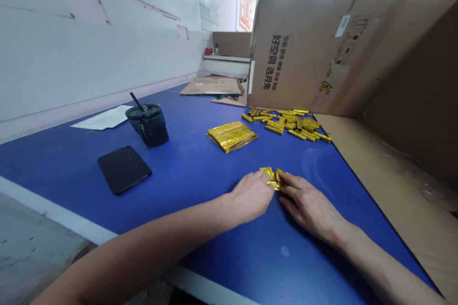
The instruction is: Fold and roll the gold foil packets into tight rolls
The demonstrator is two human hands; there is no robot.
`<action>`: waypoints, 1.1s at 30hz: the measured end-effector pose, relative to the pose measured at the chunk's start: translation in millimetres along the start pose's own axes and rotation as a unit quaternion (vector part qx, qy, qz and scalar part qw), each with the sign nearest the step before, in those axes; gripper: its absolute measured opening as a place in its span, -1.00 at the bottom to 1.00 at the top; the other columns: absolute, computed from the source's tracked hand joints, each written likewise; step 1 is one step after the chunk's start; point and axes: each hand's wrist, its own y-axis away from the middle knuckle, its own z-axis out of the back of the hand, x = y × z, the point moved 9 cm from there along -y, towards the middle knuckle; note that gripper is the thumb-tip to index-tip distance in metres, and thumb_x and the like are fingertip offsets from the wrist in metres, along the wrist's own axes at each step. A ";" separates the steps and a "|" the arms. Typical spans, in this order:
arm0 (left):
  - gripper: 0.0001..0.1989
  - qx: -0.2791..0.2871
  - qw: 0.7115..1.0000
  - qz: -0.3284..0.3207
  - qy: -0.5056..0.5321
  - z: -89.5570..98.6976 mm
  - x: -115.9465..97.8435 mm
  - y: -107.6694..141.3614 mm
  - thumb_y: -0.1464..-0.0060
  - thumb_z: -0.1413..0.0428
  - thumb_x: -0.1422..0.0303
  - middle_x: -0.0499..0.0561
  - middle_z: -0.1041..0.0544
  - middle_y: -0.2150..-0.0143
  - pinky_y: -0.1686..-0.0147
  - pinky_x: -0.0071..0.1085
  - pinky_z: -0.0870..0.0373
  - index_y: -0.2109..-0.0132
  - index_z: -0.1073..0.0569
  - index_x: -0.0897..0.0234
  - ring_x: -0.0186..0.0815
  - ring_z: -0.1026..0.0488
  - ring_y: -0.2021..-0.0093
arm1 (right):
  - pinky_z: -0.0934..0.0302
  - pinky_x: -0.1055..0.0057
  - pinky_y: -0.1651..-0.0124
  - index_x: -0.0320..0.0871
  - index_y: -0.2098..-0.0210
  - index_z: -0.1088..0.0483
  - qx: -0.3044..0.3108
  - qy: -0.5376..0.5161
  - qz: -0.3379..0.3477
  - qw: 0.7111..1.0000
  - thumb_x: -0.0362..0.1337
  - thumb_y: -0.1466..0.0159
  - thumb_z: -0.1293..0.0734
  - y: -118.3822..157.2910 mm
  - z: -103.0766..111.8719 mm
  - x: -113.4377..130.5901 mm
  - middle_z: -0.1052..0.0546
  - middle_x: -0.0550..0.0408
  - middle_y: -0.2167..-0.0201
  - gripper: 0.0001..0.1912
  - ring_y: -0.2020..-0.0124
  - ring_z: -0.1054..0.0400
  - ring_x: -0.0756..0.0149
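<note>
**Where Blue Tabletop Meets Printed Carton, Gold Tubes Lie Heaped**

While the blue tabletop fills most of the view, the big brown carton stands at its far right. Its Chinese print runs sideways: 好空调 选月兔 in large characters, with a smaller line of 节能 静音 健康 环保 智能. It also carries a white label too small to read, boxed handling symbols and a yellow warning triangle. Flattened cardboard lies at the tabletop's far end, its faint lettering unreadable.

Two bare forearms reach in from the near side. The left hand is closed, its fingers curled onto small gold pieces. The right hand is partly open, with bent fingertips against the same pieces from the other side and the thumb held apart; whether it grips them cannot be told. The pieces are low over the tabletop, between the two hands, and partly hidden by fingers.

A white sheet lies toward the wall, behind a dark mug with a lid and a straw. Nearer the front edge is a black phone-like slab, lying flat. Beyond the hands rests a flat gold bundle, wrinkled and shiny. The loose gold tubes are scattered in a pile just in front of the carton.
</note>
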 end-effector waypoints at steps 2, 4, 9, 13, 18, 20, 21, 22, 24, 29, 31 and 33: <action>-0.76 0.000 1.000 -0.009 0.027 -3.3 -0.5 0.3 -0.08 0.11 0.42 0.15 -0.37 0.13 0.12 -0.32 -0.22 0.11 -0.30 0.38 -0.21 -0.29 0.08 | -0.03 0.13 -0.05 -0.19 0.09 -0.29 0.014 -0.035 -0.003 0.999 -0.38 -0.15 -0.14 1.7 -6.7 -2.9 -0.31 -0.11 0.00 -0.68 0.02 -0.21 0.17; -0.73 0.002 0.999 -0.018 0.043 -6.4 -0.6 0.8 -0.07 0.11 0.43 0.16 -0.34 0.06 0.06 -0.34 -0.19 0.06 -0.25 0.39 -0.23 -0.26 0.02 | -0.03 0.11 -0.06 -0.19 0.03 -0.22 0.024 -0.062 -0.009 0.998 -0.38 -0.15 -0.14 3.3 -11.1 -5.7 -0.30 -0.11 -0.02 -0.63 0.01 -0.21 0.19; -0.73 0.023 0.998 -0.031 0.057 -11.1 0.8 0.5 -0.04 0.08 0.48 0.16 -0.34 0.05 0.06 -0.35 -0.20 0.07 -0.23 0.39 -0.24 -0.27 0.02 | -0.12 0.21 -0.01 -0.18 0.01 -0.20 0.019 -0.108 -0.026 0.994 -0.38 -0.16 -0.14 4.4 -10.6 -10.6 -0.32 -0.10 0.00 -0.61 0.01 -0.21 0.21; -0.74 0.033 0.998 -0.035 0.051 -9.9 0.6 -0.9 -0.03 0.08 0.48 0.15 -0.35 0.07 0.08 -0.35 -0.22 0.08 -0.23 0.39 -0.24 -0.29 0.04 | -0.17 0.27 0.03 -0.14 0.07 -0.28 0.008 -0.114 -0.031 0.993 -0.41 -0.17 -0.12 1.4 -8.5 -13.4 -0.40 -0.03 0.08 -0.67 0.08 -0.28 0.24; -0.74 0.026 0.998 -0.036 0.043 -7.2 -0.1 -1.3 -0.03 0.07 0.47 0.15 -0.37 0.09 0.10 -0.36 -0.24 0.09 -0.24 0.41 -0.23 -0.31 0.06 | -0.17 0.31 0.03 -0.10 0.14 -0.35 0.007 -0.080 -0.018 0.997 -0.39 -0.21 -0.09 -3.8 -9.8 -13.8 -0.44 0.03 0.12 -0.69 0.08 -0.30 0.26; -0.75 0.021 0.998 -0.037 0.044 -6.3 -0.3 -1.2 -0.03 0.07 0.46 0.16 -0.37 0.09 0.11 -0.35 -0.25 0.10 -0.25 0.42 -0.22 -0.31 0.07 | -0.17 0.32 0.02 -0.11 0.16 -0.37 0.008 -0.061 -0.012 0.998 -0.41 -0.21 -0.07 -4.9 -11.0 -12.8 -0.45 0.02 0.13 -0.69 0.08 -0.30 0.27; -0.75 0.019 0.998 -0.036 0.045 -6.1 -0.1 -1.3 -0.03 0.07 0.46 0.17 -0.37 0.09 0.11 -0.35 -0.26 0.10 -0.25 0.42 -0.22 -0.32 0.07 | -0.16 0.33 0.02 -0.12 0.16 -0.37 0.005 -0.053 -0.010 0.999 -0.42 -0.21 -0.07 -5.2 -11.1 -12.2 -0.45 0.02 0.14 -0.68 0.08 -0.30 0.27; -0.76 0.018 0.998 -0.033 0.048 -5.7 0.3 -1.4 -0.03 0.07 0.46 0.17 -0.37 0.10 0.12 -0.35 -0.26 0.11 -0.26 0.41 -0.23 -0.33 0.08 | -0.16 0.33 0.03 -0.13 0.16 -0.36 0.000 -0.045 -0.008 0.999 -0.43 -0.20 -0.07 -5.2 -10.8 -11.5 -0.45 0.01 0.13 -0.68 0.08 -0.29 0.27; -0.78 0.014 0.998 -0.021 0.053 -4.9 2.1 -2.1 -0.05 0.08 0.45 0.15 -0.39 0.11 0.13 -0.34 -0.27 0.12 -0.27 0.40 -0.23 -0.35 0.11 | -0.17 0.33 0.04 -0.14 0.15 -0.36 -0.014 -0.031 -0.010 0.999 -0.45 -0.18 -0.08 -5.1 -9.9 -10.9 -0.44 0.00 0.13 -0.67 0.09 -0.30 0.27; -0.84 0.005 0.998 0.011 0.057 -2.9 7.3 -3.0 -0.06 0.10 0.41 0.09 -0.44 0.23 0.22 -0.36 -0.32 0.18 -0.26 0.35 -0.23 -0.39 0.18 | -0.21 0.35 0.11 -0.12 0.21 -0.36 -0.021 -0.024 -0.041 0.999 -0.44 -0.19 -0.07 -4.8 -10.8 -17.6 -0.47 0.04 0.18 -0.69 0.13 -0.32 0.27; -0.83 0.005 0.999 0.012 0.051 -2.5 7.1 -2.4 -0.04 0.11 0.47 0.07 -0.45 0.26 0.27 -0.37 -0.33 0.17 -0.24 0.32 -0.24 -0.41 0.23 | -0.22 0.37 0.16 -0.09 0.24 -0.35 -0.019 -0.036 -0.062 0.997 -0.40 -0.20 -0.06 -4.4 -10.5 -22.5 -0.49 0.05 0.22 -0.71 0.16 -0.34 0.28; -0.77 0.007 0.999 0.006 0.044 -2.3 5.8 -1.7 0.00 0.12 0.54 0.04 -0.45 0.29 0.32 -0.38 -0.32 0.15 -0.22 0.30 -0.24 -0.41 0.27 | -0.23 0.39 0.19 -0.09 0.24 -0.35 -0.020 -0.056 -0.074 0.995 -0.36 -0.22 -0.05 -3.6 -8.3 -25.6 -0.50 0.05 0.26 -0.72 0.21 -0.36 0.28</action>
